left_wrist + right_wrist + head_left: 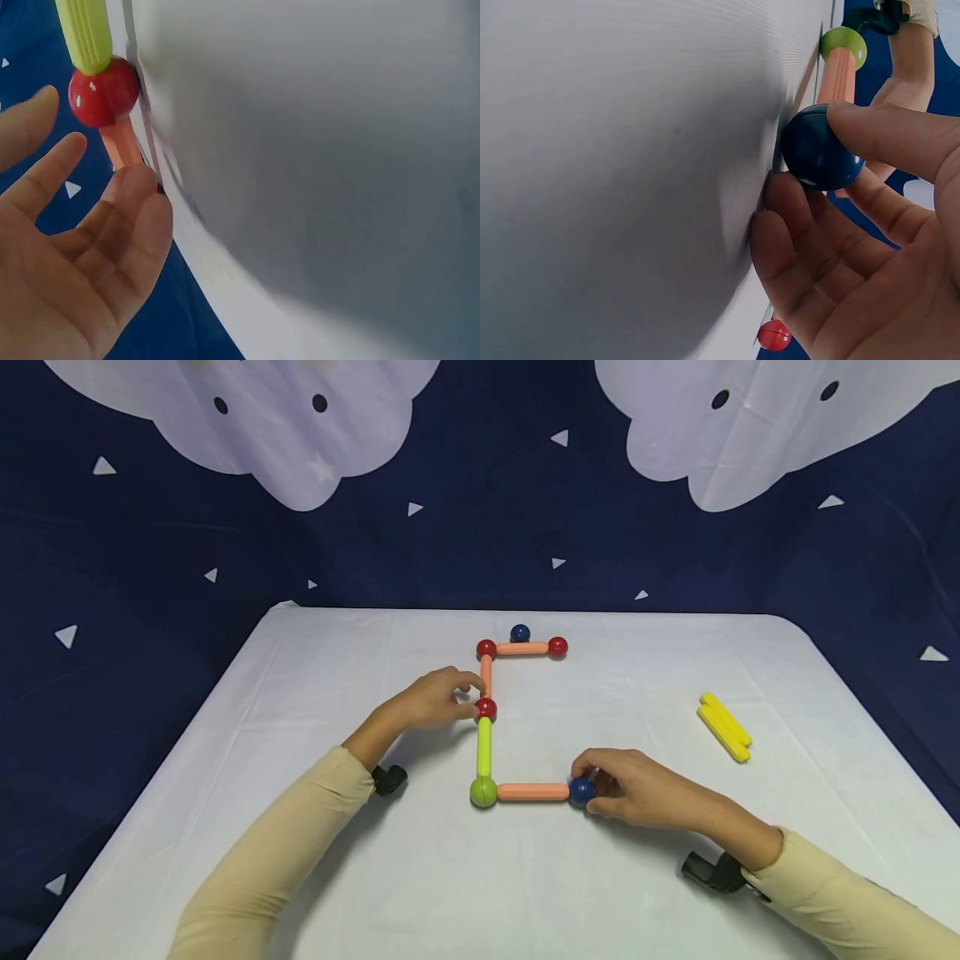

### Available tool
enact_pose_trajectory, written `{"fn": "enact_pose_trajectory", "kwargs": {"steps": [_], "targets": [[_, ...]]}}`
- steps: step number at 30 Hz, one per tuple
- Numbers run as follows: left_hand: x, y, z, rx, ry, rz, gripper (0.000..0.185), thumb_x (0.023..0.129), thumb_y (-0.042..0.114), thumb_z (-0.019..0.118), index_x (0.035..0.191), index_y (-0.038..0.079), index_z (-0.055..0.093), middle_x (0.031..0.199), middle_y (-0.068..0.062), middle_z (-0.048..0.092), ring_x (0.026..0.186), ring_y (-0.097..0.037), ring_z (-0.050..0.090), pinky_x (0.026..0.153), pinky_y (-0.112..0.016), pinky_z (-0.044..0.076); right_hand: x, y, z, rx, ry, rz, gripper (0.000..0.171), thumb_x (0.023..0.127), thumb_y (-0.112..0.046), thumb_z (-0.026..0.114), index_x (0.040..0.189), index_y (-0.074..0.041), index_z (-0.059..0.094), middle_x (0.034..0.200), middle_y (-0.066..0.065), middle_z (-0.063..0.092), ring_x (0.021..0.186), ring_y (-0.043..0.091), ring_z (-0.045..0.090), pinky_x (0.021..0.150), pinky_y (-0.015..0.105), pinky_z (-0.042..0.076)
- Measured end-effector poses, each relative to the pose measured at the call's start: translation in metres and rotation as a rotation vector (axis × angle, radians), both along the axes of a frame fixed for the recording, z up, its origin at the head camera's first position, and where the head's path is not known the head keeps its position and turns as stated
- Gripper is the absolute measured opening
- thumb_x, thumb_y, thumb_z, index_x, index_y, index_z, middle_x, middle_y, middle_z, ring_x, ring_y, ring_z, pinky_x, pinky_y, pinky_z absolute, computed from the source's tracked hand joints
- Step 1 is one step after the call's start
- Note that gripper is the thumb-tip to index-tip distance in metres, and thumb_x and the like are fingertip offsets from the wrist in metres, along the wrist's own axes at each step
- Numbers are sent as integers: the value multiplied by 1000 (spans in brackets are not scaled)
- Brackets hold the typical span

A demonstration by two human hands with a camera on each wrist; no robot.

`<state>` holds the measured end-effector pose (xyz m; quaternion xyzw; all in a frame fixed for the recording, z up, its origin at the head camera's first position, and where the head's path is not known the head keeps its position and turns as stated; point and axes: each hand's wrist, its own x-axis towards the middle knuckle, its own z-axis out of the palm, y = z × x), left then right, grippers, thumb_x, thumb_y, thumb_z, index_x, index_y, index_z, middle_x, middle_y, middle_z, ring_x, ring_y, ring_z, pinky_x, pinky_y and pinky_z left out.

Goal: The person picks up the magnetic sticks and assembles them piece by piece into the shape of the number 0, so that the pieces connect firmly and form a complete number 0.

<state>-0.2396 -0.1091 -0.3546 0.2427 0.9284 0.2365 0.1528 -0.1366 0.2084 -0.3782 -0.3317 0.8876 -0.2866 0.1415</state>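
On the white table lies a shape of coloured rods and balls. My right hand (643, 789) pinches a blue ball (819, 147) between thumb and fingers. That ball is at the right end of an orange rod (532, 792), which joins a green ball (483, 792). From there a lime rod (484, 747) runs up to a red ball (105, 91). Beside this red ball is my left hand (437, 697), its fingers loosely bent and gripping nothing. In the left wrist view the thumb stands apart from the ball, and the fingertips overlap an upper orange rod (121, 142).
A second red ball (487, 649), another orange rod (523, 648) and a third red ball (557, 647) form the far end. A loose blue ball (520, 633) sits behind that rod. Yellow rods (724, 727) lie side by side at the right of the white table (337, 668).
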Motion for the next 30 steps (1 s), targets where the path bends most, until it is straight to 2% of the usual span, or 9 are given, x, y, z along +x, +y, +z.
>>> {"fn": "enact_pose_trajectory", "kwargs": {"steps": [5,12,25,30], "targets": [[-5,11,-3,-14,-54,-26,40,94,23,66,133,17,61,126,-13,62,109,-25,60,93,-40,50,-1,1,-1,-6,5,8,30,86,-11,75,111,-18,60,101,-9,66,84,0,58,74,22,53],[-6,15,-5,-14,-105,7,30,96,22,63,127,19,63,108,-7,65,88,-19,57,72,-26,45,-1,2,-1,-13,4,13,30,86,-12,75,111,-19,60,101,-9,66,83,0,58,74,22,53],[-7,15,-6,-17,-127,24,31,97,23,63,128,19,63,110,-7,65,88,-18,58,72,-26,45,-2,3,-1,-7,-22,6,31,86,-13,75,113,-18,60,102,-8,66,84,0,59,75,22,53],[-6,15,-6,-11,-130,27,31,97,22,63,128,20,63,110,-7,65,87,-18,57,71,-25,46,-2,8,4,1,-31,-9,33,88,-16,73,119,-16,61,108,-7,67,90,3,60,78,23,54]]}}
